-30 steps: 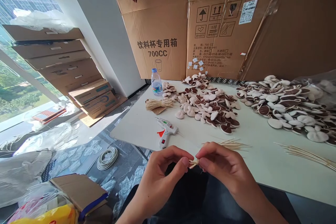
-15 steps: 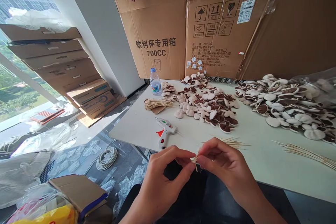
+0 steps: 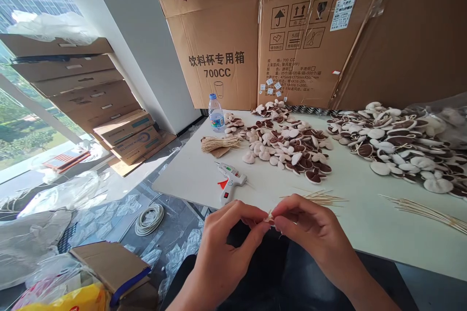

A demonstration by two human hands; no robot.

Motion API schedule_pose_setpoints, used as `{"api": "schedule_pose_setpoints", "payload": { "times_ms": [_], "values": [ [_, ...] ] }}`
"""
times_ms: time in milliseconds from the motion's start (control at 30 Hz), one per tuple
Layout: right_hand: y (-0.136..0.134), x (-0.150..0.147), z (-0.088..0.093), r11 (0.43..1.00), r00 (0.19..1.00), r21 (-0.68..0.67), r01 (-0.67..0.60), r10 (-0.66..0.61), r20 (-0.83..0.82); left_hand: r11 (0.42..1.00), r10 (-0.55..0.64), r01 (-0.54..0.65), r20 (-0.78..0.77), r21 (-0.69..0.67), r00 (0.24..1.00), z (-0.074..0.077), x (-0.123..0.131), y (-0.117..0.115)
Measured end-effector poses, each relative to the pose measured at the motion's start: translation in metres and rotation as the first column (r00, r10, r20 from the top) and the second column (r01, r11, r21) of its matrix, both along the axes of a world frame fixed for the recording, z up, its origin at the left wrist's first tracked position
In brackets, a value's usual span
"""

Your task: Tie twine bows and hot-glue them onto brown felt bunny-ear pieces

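Just in front of the table edge, my left hand and my right hand meet fingertip to fingertip. Both are closed in a pinch on a small cream-coloured piece, thin and strip-like, mostly covered by the fingers. Its kind is too small to make out. Beyond the hands lie loose thin wooden sticks. A white hot glue gun with a red trigger rests on the table to the left. Farther back sits a pile of brown and white plush pieces.
A second plush heap covers the table's right side, with a stick bundle before it. A water bottle stands near bundled sticks. Large cardboard boxes wall the back. Plastic scraps and a coiled cable lie on the floor.
My fingertips have shifted slightly on the cream-coloured piece; the strip end that hung below the fingers no longer shows there. Things on the table have stayed in place.
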State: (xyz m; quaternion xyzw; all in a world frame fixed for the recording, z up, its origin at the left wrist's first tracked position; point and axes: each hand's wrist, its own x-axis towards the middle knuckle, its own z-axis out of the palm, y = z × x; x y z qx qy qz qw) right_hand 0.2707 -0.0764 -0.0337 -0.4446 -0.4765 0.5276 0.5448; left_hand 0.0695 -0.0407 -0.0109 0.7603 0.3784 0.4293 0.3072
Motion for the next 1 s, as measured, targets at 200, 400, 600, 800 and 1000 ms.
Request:
{"api": "schedule_pose_setpoints", "payload": {
  "times_ms": [200,400,600,800,1000],
  "values": [
    [0.0,0.001,-0.001,0.997,0.997,0.067,0.039,-0.043,0.063,0.999,-0.022,0.023,-0.015,0.026,1.0,0.0,-0.001,0.001],
    [0.002,0.003,-0.003,0.98,0.965,0.194,0.045,-0.093,0.247,0.999,-0.009,0.01,-0.016,0.032,1.0,-0.003,-0.002,0.002],
    [0.004,0.003,-0.001,0.968,0.91,0.252,-0.004,-0.101,0.401,0.994,-0.031,0.034,-0.036,0.099,0.999,-0.004,-0.003,0.004],
    [0.002,0.004,-0.002,0.987,0.854,0.146,-0.062,-0.023,0.52,0.978,-0.049,0.071,-0.113,0.195,0.992,-0.008,-0.004,0.008],
    [-0.001,0.002,-0.005,0.986,0.852,0.067,-0.155,0.099,0.513,0.875,0.046,0.074,-0.236,0.478,0.971,-0.013,-0.005,0.014]
  ]
}}
